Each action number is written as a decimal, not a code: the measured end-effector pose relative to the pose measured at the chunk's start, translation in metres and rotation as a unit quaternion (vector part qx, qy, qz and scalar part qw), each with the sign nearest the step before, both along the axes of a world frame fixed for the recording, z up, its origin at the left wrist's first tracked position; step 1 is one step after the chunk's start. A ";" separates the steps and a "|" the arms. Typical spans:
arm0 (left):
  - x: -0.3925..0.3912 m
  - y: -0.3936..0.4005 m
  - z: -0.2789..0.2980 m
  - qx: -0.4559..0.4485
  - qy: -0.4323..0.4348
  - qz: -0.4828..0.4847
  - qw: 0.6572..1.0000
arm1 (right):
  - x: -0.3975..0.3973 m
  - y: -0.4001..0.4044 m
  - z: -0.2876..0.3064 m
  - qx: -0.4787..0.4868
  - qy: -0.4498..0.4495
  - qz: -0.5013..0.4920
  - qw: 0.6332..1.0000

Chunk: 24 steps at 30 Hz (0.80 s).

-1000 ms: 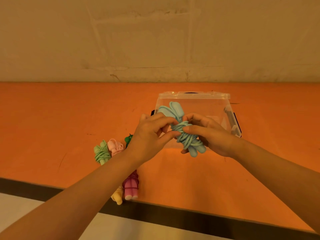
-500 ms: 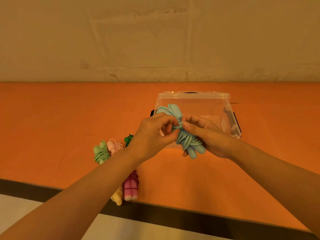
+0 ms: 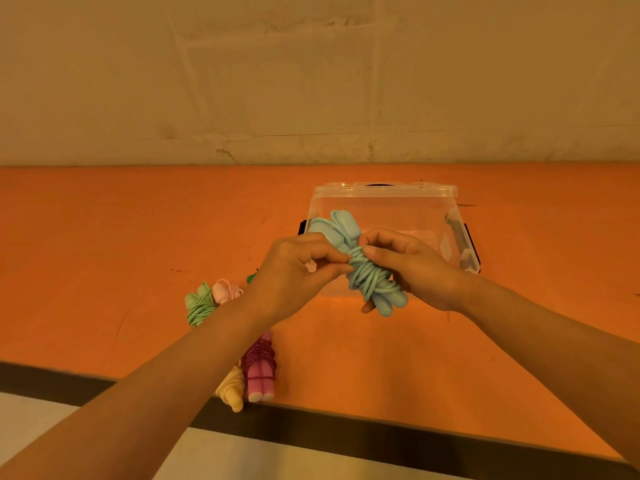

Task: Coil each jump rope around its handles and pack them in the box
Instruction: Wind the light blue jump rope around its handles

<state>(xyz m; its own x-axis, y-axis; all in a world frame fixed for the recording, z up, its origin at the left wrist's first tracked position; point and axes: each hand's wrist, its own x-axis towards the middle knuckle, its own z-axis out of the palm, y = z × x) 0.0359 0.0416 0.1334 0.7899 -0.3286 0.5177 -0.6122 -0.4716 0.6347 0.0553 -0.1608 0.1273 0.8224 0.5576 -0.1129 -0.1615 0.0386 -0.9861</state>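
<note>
At the near edge of the orange worktop point(image 3: 104, 237) lie a yellow rope point(image 3: 232, 391) and a magenta rope point(image 3: 260, 368), both coiled, touching each other; the yellow one sticks out over the edge. A little farther in, left of the left forearm, a green rope point(image 3: 199, 304) and a pink rope point(image 3: 225, 292) lie side by side.

Above the worktop, both hands hold the blue rope point(image 3: 367, 284) in front of the clear box point(image 3: 384, 194). The right hand point(image 3: 412, 271) grips the coiled bundle around the handles, thumb on top. The left hand point(image 3: 294, 271) pinches the cord at the bundle's upper part. Compared with half a second ago, the hands and bundle are almost in the same place; the left fingertips sit slightly closer to the coil.

The box stands open near the far edge, toward the right. The left half of the worktop and the right near corner are free.
</note>
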 end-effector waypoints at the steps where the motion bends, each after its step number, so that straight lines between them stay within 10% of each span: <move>1: 0.000 0.000 -0.001 -0.003 0.008 0.002 1.000 | 0.000 0.000 0.000 -0.015 -0.016 0.004 1.000; 11: -0.006 -0.006 -0.006 0.084 -0.050 0.047 0.994 | 0.000 0.002 0.001 -0.104 -0.133 -0.006 0.986; 19: -0.003 -0.013 0.014 0.035 0.090 0.138 0.986 | 0.009 0.006 -0.005 -0.150 -0.202 -0.019 0.968; 24: -0.005 -0.012 0.014 0.130 -0.043 0.173 0.975 | 0.006 0.007 -0.007 -0.178 -0.243 -0.004 0.954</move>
